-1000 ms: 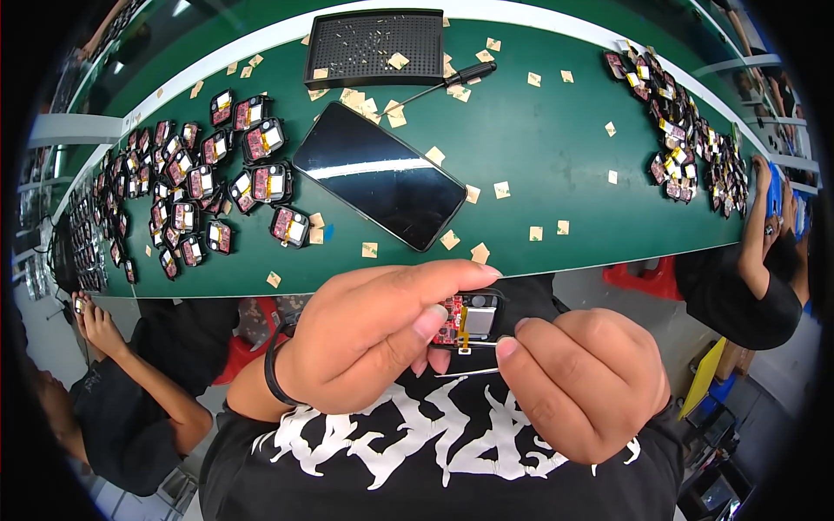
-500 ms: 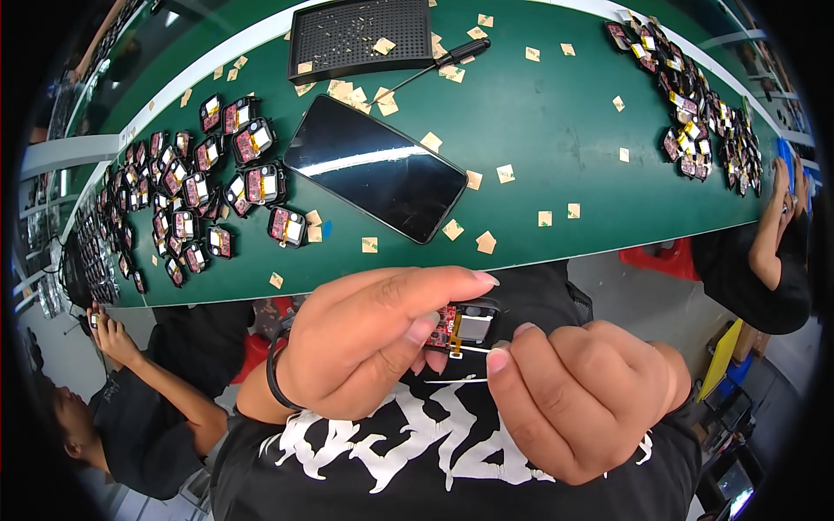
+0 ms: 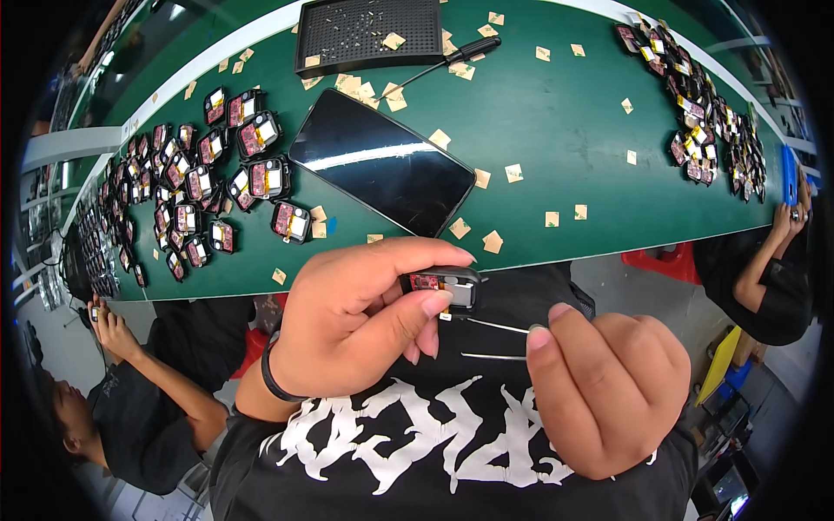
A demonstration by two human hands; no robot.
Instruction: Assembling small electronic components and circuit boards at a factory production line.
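My left hand (image 3: 360, 317) is closed on a small black device housing (image 3: 466, 274), thumb on its front and index finger along its top edge. Inside the housing show a red circuit board, a silver-white block and a yellow flex strip. A small white tab sticks out below it, by my thumb. My right hand (image 3: 608, 391) pinches metal tweezers (image 3: 497, 326) between thumb and index finger. Their two thin prongs are spread apart and point left. The upper prong's tip lies just below the housing, close to the tab; whether it touches I cannot tell.
A black smartphone (image 3: 382, 165) lies on the green bench (image 3: 556, 113), beneath a screwdriver (image 3: 473, 50) and a black perforated tray (image 3: 369, 39). Similar open housings cluster left (image 3: 200, 182) and far right (image 3: 695, 139). Paper squares (image 3: 514, 173) are scattered about. People sit on both sides.
My right hand has drawn the tweezers right, away from the housing, and more of both prongs shows. My left hand has raised and tilted the housing slightly. The view has shifted a little.
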